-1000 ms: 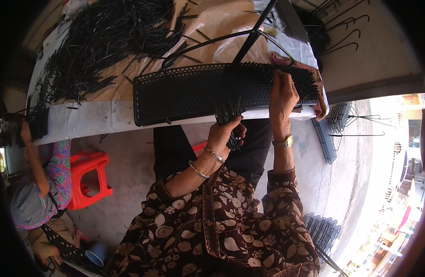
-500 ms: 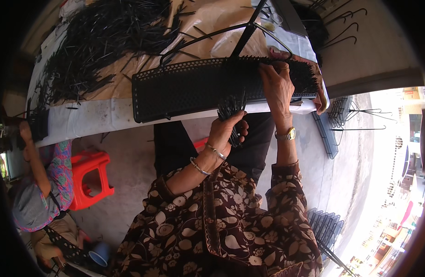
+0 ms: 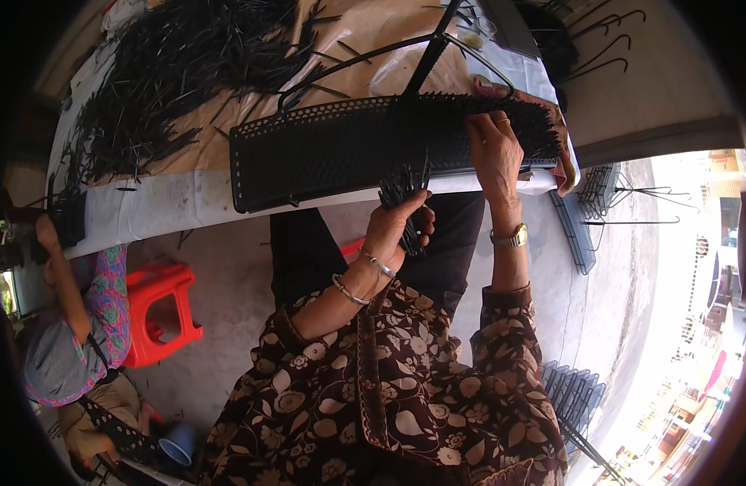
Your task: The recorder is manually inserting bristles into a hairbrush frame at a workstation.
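My left hand (image 3: 399,225) is closed around a bundle of thin black strips (image 3: 403,185), held just below the near edge of a long black perforated panel (image 3: 324,150). Over the right part of that panel is my right hand (image 3: 496,150), its fingertips pinched together at the surface. Whatever sits between those fingertips is hidden or too small to name. Black strips stand up in the holes on the panel's right side (image 3: 539,134), while open holes show along its left end. A black metal frame (image 3: 434,61) rises behind the panel.
A large heap of loose black strips (image 3: 170,89) covers the table's far left. Red plastic stool (image 3: 158,312), blue cup (image 3: 177,444) and another person (image 3: 73,340) are at left. Wire racks (image 3: 575,397) stand on the floor at right; metal hooks (image 3: 604,44) hang beyond the table.
My right hand has shifted slightly to the right along the panel, its fingers still pinched. My left hand keeps its bundle in nearly the same place.
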A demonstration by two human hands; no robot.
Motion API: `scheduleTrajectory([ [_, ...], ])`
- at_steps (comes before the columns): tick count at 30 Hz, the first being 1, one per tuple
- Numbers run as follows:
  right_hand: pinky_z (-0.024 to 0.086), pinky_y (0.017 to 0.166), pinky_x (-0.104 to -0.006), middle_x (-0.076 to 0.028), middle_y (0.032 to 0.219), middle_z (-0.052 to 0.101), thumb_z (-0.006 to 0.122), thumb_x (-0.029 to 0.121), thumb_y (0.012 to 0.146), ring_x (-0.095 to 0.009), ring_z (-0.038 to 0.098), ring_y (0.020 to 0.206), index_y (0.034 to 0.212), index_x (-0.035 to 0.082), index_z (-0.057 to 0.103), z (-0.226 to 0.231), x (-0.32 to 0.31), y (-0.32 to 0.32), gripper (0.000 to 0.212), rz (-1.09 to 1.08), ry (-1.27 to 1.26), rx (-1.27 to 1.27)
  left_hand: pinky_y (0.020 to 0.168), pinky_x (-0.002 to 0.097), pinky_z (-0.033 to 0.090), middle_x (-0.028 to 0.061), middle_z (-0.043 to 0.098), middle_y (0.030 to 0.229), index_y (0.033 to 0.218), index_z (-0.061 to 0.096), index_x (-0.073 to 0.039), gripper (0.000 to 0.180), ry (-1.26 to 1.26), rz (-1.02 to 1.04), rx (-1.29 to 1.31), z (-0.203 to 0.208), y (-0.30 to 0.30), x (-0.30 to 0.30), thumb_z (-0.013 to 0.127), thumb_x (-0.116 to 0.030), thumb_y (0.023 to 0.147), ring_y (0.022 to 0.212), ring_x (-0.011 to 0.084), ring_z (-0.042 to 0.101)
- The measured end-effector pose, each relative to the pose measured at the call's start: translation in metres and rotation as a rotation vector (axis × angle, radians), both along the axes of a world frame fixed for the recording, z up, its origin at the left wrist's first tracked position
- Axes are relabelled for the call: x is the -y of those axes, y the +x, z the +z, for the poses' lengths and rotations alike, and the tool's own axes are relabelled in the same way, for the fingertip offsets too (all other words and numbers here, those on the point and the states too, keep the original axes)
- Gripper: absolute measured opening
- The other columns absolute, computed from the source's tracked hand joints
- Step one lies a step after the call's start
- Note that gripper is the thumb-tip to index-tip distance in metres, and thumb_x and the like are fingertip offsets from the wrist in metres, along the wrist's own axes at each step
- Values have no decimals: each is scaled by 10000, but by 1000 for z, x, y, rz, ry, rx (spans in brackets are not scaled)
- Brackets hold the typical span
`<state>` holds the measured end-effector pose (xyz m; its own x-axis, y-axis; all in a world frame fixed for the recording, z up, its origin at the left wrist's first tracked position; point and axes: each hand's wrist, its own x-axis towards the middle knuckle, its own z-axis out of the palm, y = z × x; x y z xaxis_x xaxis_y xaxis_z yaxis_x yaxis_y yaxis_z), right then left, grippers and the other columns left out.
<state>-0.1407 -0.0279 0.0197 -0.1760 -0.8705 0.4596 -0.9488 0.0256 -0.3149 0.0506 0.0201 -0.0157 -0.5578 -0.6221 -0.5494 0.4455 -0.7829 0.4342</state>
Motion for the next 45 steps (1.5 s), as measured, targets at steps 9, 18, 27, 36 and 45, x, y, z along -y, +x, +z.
scheduleTrajectory([
  [9,471,609,-283,-79,810,637,635,154,865,-156,602,677,1048,46,662,7,-30,18,215,50,78,467,490,249,420,38,615,706,976,647,-47,255,-3,-5,55,10,-1,-1,649,-280,873,595,127,582],
  [18,455,549,-291,-107,740,646,590,69,867,-159,592,588,933,4,593,28,-46,33,93,-56,106,659,505,295,474,76,665,792,968,648,-57,233,9,28,127,3,-5,2,678,-254,847,664,167,641],
  [27,465,590,-344,-133,757,626,590,103,883,-284,618,655,929,47,584,-4,3,8,73,-97,-346,189,483,278,432,8,566,669,946,673,-45,228,9,-57,107,4,-8,-1,681,-251,848,566,104,496],
  [36,462,633,-377,-97,840,578,612,125,857,-287,587,734,906,87,630,-8,4,13,66,-48,-153,143,450,234,345,4,546,663,931,672,-33,228,37,-55,94,7,-6,-3,681,-245,849,551,96,462],
  [45,485,626,-361,-80,920,571,629,228,856,-271,614,788,979,158,678,1,6,8,149,-53,-48,-53,453,214,330,8,528,664,1021,658,-24,225,40,-71,71,17,-4,-1,660,-178,857,534,79,421],
])
